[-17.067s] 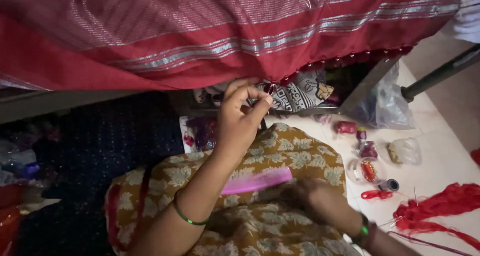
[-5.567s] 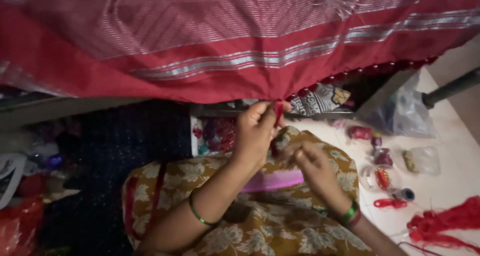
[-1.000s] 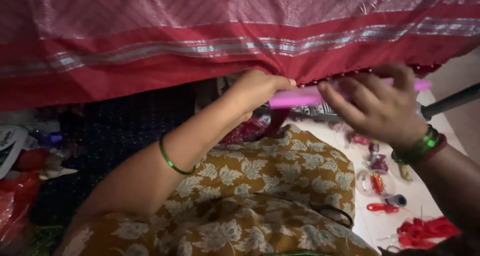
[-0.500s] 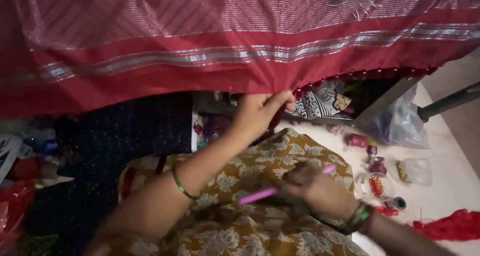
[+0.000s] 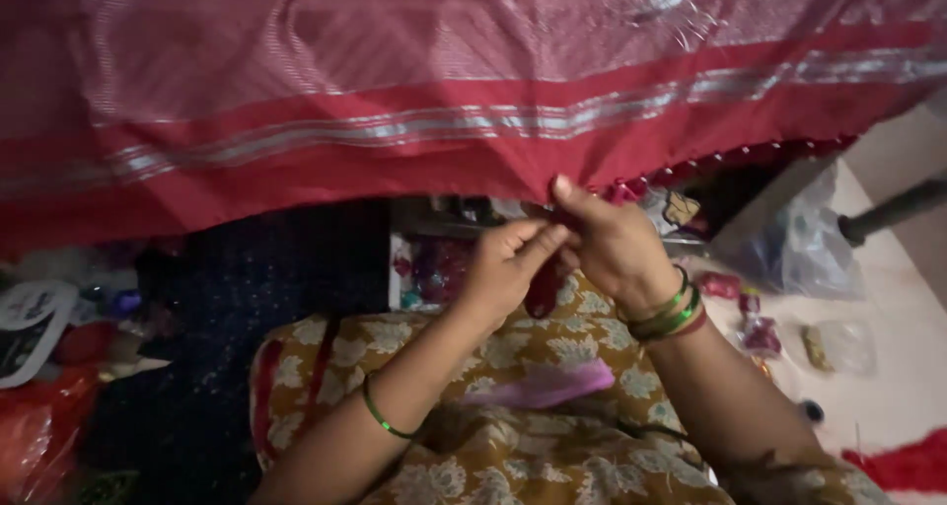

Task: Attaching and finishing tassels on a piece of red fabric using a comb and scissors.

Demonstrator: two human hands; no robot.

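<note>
A red cloth [image 5: 414,120] with silver stripes hangs across the top of the view. Both my hands meet at its lower edge. My left hand [image 5: 508,268] pinches a dark red tassel [image 5: 543,286] that hangs from the hem. My right hand [image 5: 612,249], with green and red bangles at the wrist, grips the hem beside it, thumb pressed against the cloth. A pink comb [image 5: 552,387] lies on my lap, on the yellow flowered fabric [image 5: 444,367].
A row of small red tassels [image 5: 730,160] runs along the hem to the right. Small packets and beads [image 5: 760,332] lie on the pale floor at right, with a clear plastic bag [image 5: 804,244]. Red thread [image 5: 903,466] sits at bottom right. Dark cloth [image 5: 266,268] lies left.
My right hand has left the pink comb on my lap and risen to the hem beside my left hand. Both hands now work at the tassel.
</note>
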